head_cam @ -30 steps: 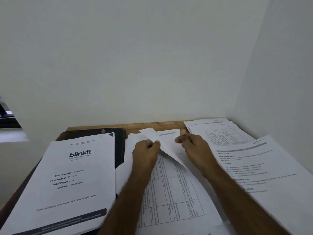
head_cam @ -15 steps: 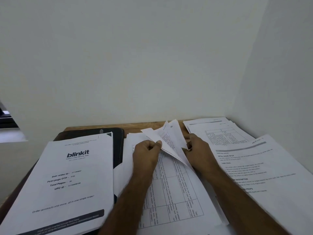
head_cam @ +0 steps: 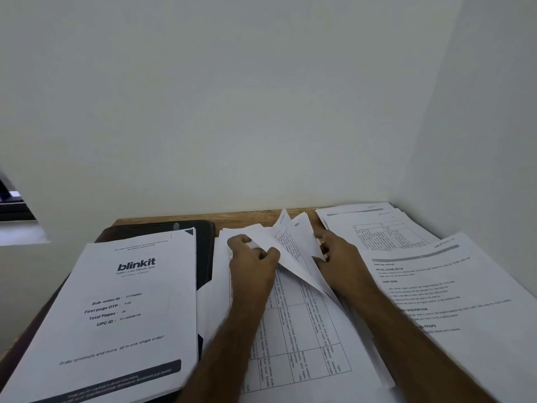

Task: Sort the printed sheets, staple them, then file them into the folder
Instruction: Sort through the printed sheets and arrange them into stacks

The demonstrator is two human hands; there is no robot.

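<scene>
We see both hands over the middle stack of white printed sheets with ruled tables (head_cam: 302,338) on the brown wooden worktop (head_cam: 255,218). Left hand (head_cam: 251,264): fingers curled, pinching the lifted corner of a white sheet (head_cam: 268,242). Right hand (head_cam: 341,261): fingers curled round the edge of several raised, fanned pages (head_cam: 296,242). To the left, a white cover sheet printed "blinkit" (head_cam: 128,309) lies on the black folder (head_cam: 203,245). To the right, two more piles: white text pages (head_cam: 453,301) near us, white table pages (head_cam: 377,228) by the wall.
</scene>
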